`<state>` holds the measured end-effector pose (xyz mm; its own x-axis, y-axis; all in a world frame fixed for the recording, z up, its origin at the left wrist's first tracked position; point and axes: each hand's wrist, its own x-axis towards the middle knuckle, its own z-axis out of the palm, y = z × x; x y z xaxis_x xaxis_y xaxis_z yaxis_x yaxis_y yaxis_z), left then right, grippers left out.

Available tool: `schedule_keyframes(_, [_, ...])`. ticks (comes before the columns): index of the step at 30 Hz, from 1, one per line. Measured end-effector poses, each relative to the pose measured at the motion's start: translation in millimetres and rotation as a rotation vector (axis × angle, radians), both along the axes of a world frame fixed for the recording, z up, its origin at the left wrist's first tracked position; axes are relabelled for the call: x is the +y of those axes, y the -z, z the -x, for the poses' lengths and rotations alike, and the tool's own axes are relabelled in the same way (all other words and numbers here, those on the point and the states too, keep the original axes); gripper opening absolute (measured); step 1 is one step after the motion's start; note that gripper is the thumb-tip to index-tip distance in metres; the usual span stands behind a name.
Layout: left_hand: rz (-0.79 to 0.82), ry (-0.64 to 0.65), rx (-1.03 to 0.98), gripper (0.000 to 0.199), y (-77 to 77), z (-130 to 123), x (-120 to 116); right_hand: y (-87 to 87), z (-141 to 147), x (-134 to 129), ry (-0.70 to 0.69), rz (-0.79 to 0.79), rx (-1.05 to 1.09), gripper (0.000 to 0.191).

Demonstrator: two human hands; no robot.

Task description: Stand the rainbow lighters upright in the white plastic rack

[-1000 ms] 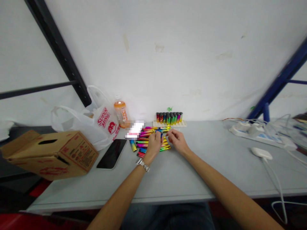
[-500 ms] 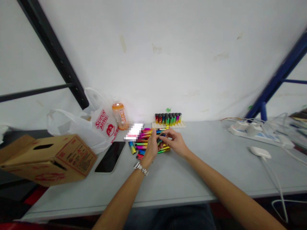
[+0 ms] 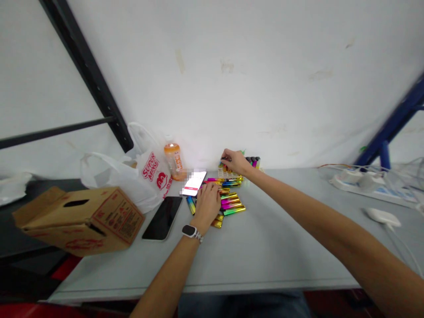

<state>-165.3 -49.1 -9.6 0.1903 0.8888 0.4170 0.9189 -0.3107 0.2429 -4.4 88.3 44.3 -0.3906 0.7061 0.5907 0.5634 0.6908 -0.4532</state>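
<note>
My right hand (image 3: 234,161) is closed in a pinch on a lighter (image 3: 225,160) with a dark top, at the left end of the upright lighters (image 3: 254,161). Those stand in a pale rack (image 3: 221,171) by the wall, partly hidden behind the hand. My left hand (image 3: 208,202) lies over a loose pile of shiny, multicoloured lighters (image 3: 232,205), its fingers stretched forward and touching them. Whatever is beneath its palm is hidden. A blue and yellow lighter (image 3: 191,205) lies just left of this hand.
A lit phone (image 3: 194,183) lies behind my left hand, a dark phone (image 3: 163,218) to its left. Further left are a cardboard box (image 3: 79,221), a white plastic bag (image 3: 145,176) and an orange bottle (image 3: 173,161). A power strip (image 3: 374,190) and white adapter (image 3: 382,217) lie right.
My right hand has moved from the pile back to the rack with a lighter. My left hand has come away from it and turned palm down onto the pile. The view has shifted slightly.
</note>
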Motion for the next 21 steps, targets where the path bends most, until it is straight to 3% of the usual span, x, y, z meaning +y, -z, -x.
schedule_keyframes(3, [0.020, 0.019, -0.002, 0.026, 1.1, 2, 2, -3.3, 14, 18, 0.052, -0.011, -0.204, 0.009])
schedule_keyframes(8, [0.045, 0.044, -0.007, 0.026, 3.5, 6, 7, -2.6, 25, 26, 0.134, -0.037, -0.455, 0.013])
schedule_keyframes(16, [0.040, 0.024, 0.032, 0.027, 1.9, 7, 5, 6.0, 22, 33, 0.223, -0.062, -0.482, 0.017])
schedule_keyframes(21, [0.034, 0.008, 0.151, 0.027, -4.7, 3, 6, 3.9, 24, 24, 0.292, -0.211, -0.555, 0.029])
